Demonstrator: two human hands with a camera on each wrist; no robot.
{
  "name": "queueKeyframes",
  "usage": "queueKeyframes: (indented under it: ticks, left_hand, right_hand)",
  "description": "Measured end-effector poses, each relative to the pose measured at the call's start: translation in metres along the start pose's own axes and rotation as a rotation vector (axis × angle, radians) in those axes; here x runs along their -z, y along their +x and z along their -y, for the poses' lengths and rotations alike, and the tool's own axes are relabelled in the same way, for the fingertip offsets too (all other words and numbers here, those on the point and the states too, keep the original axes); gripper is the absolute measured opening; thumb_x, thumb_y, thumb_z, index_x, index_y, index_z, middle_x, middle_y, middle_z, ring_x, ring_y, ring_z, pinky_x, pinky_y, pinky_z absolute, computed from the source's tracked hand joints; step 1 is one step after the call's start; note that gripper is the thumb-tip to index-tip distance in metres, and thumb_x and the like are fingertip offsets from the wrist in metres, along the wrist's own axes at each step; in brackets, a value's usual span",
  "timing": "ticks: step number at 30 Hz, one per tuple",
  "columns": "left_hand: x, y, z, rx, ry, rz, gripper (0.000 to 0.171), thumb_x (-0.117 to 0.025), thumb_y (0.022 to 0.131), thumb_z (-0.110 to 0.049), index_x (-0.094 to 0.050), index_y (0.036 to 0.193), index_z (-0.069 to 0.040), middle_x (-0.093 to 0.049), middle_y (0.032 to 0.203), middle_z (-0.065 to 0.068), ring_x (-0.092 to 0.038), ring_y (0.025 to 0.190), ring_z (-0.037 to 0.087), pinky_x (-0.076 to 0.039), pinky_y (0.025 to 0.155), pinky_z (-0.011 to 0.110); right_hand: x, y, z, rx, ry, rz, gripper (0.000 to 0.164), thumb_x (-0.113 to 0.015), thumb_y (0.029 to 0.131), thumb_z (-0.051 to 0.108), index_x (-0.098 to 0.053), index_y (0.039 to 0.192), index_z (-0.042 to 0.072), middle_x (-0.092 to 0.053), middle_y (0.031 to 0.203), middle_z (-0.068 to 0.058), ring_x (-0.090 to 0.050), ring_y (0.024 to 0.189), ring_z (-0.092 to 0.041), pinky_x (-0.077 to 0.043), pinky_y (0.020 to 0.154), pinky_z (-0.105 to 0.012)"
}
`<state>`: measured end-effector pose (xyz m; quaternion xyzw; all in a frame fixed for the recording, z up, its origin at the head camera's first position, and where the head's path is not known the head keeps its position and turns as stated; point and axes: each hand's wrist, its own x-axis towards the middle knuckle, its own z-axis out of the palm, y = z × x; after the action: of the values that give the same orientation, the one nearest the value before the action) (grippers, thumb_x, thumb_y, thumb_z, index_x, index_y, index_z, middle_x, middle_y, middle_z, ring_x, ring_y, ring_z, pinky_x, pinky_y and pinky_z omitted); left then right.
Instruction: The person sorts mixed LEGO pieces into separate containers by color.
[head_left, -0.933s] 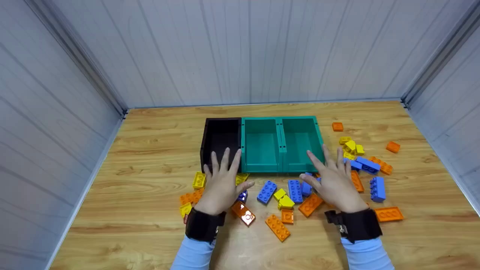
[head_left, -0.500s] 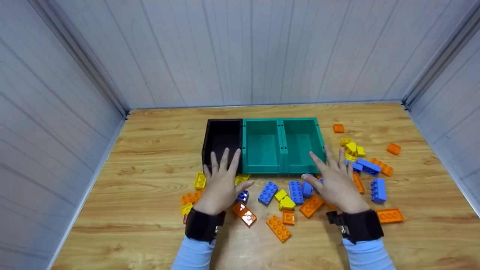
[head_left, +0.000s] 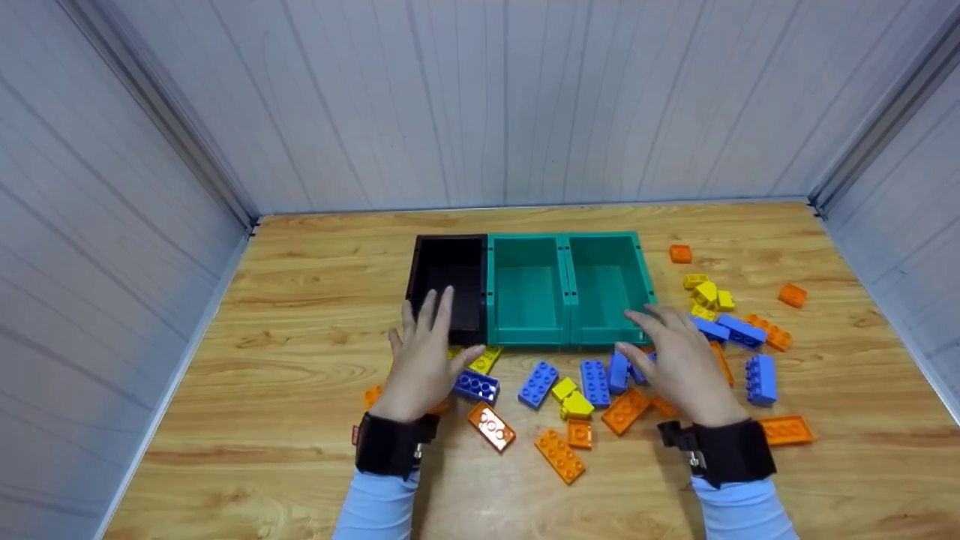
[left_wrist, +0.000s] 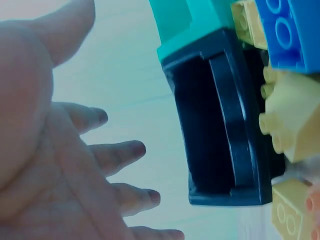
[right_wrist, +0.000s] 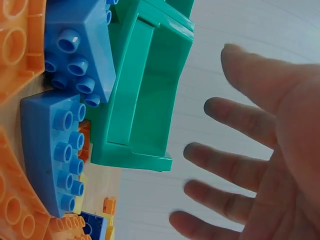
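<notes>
My left hand (head_left: 421,367) hovers with spread fingers over bricks in front of the black bin (head_left: 450,285). A dark blue brick (head_left: 477,385) and a yellow brick (head_left: 486,360) lie beside its thumb. My right hand (head_left: 684,364), fingers apart and slightly bent, is above bricks before the right green bin (head_left: 606,277). Near its thumb are a blue brick (head_left: 618,372) and an orange brick (head_left: 626,410). Both wrist views show nothing in the palms; the left wrist view has a yellow brick (left_wrist: 300,112) by the bin. Bricks under both hands are partly hidden.
The middle green bin (head_left: 525,289) joins the other two in a row. Loose blue, yellow and orange bricks spread across the front and right, including an orange brick (head_left: 792,295) far right. Pale panels (head_left: 495,105) wall the wooden table (head_left: 300,300) at back and sides.
My left hand has shifted left, uncovering more of the dark blue brick. My right hand has moved slightly right, its fingers bending a little more. The bricks look unmoved.
</notes>
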<state>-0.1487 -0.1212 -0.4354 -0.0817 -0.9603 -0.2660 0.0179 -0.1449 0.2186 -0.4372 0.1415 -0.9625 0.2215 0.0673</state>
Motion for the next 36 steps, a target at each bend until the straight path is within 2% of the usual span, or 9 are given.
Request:
queueKeyframes:
  ticks: [4,8,14,18,21,25,31,34,36]
  left_hand:
    - [0.007,0.004,0.015,0.069,-0.048,-0.04,0.085,-0.061,0.097,-0.045,-0.016,0.16,-0.011,-0.017,0.161,0.023,-0.003,0.144,0.052,-0.01,0.107,0.074]
    - [0.011,0.006,0.032,0.131,-0.116,-0.103,0.077,-0.06,0.099,-0.036,-0.022,0.157,-0.002,-0.027,0.156,0.027,-0.019,0.142,0.051,-0.02,0.112,0.064]
    - [0.009,0.012,0.045,0.211,-0.308,-0.117,0.066,-0.057,0.102,-0.022,-0.025,0.153,0.005,-0.036,0.149,0.032,-0.037,0.137,0.043,-0.032,0.111,0.052]
    - [0.007,0.018,0.043,0.259,-0.395,-0.126,0.064,-0.055,0.103,-0.022,-0.026,0.153,0.004,-0.037,0.148,0.031,-0.038,0.137,0.041,-0.034,0.11,0.05]
    - [0.003,0.021,0.043,0.289,-0.402,-0.131,0.062,-0.054,0.103,-0.02,-0.027,0.153,0.005,-0.038,0.148,0.031,-0.038,0.136,0.042,-0.035,0.11,0.051]
    - [0.001,0.022,0.049,0.34,-0.363,-0.158,0.058,-0.055,0.102,-0.016,-0.032,0.152,0.004,-0.043,0.146,0.028,-0.045,0.132,0.041,-0.04,0.105,0.051]
    - [-0.004,0.025,0.052,0.291,-0.293,-0.233,0.045,-0.056,0.1,-0.008,-0.048,0.143,0.004,-0.061,0.127,0.027,-0.063,0.106,0.039,-0.052,0.086,0.05]
    - [-0.007,0.026,0.052,0.28,-0.27,-0.262,0.041,-0.057,0.1,-0.006,-0.053,0.14,0.004,-0.063,0.124,0.026,-0.065,0.103,0.039,-0.053,0.084,0.051]
    - [-0.008,0.027,0.052,0.29,-0.264,-0.269,0.041,-0.057,0.099,-0.005,-0.054,0.139,0.003,-0.064,0.123,0.025,-0.064,0.104,0.039,-0.052,0.085,0.051]
  right_hand:
    - [-0.002,0.002,0.001,-0.012,0.023,0.058,0.044,-0.067,0.097,0.026,-0.061,0.134,0.002,-0.06,0.128,-0.024,-0.057,0.115,-0.042,-0.047,0.093,-0.057]
    - [-0.005,0.002,0.002,-0.048,0.028,0.139,0.043,-0.066,0.097,0.027,-0.062,0.133,0.003,-0.065,0.124,-0.021,-0.064,0.106,-0.039,-0.052,0.085,-0.055]
    - [-0.011,0.001,0.002,-0.101,0.021,0.232,0.047,-0.07,0.094,0.029,-0.062,0.131,0.0,-0.065,0.122,-0.022,-0.063,0.106,-0.039,-0.051,0.087,-0.055]
    - [-0.014,0.002,0.003,-0.133,-0.004,0.229,0.045,-0.076,0.089,0.028,-0.067,0.123,0.0,-0.069,0.101,-0.014,-0.063,0.082,-0.028,-0.052,0.066,-0.044]
    - [-0.015,0.003,0.004,-0.156,-0.019,0.22,0.043,-0.079,0.086,0.028,-0.069,0.118,0.001,-0.064,0.082,-0.005,-0.054,0.066,-0.019,-0.043,0.054,-0.035]
    - [-0.019,0.002,0.009,-0.171,-0.012,0.218,0.047,-0.08,0.085,0.029,-0.068,0.119,0.0,-0.057,0.071,-0.001,-0.05,0.059,-0.017,-0.039,0.05,-0.032]
    - [-0.025,0.002,0.017,-0.188,-0.008,0.207,0.053,-0.079,0.086,0.024,-0.062,0.129,-0.001,-0.069,0.093,-0.017,-0.062,0.072,-0.028,-0.051,0.06,-0.044]
    - [-0.028,0.003,0.019,-0.186,-0.01,0.218,0.051,-0.076,0.085,0.013,-0.059,0.131,-0.002,-0.067,0.113,-0.025,-0.065,0.089,-0.036,-0.053,0.071,-0.051]
    - [-0.029,0.003,0.019,-0.194,-0.009,0.237,0.053,-0.074,0.082,0.007,-0.058,0.132,-0.001,-0.066,0.115,-0.026,-0.065,0.091,-0.037,-0.053,0.072,-0.052]
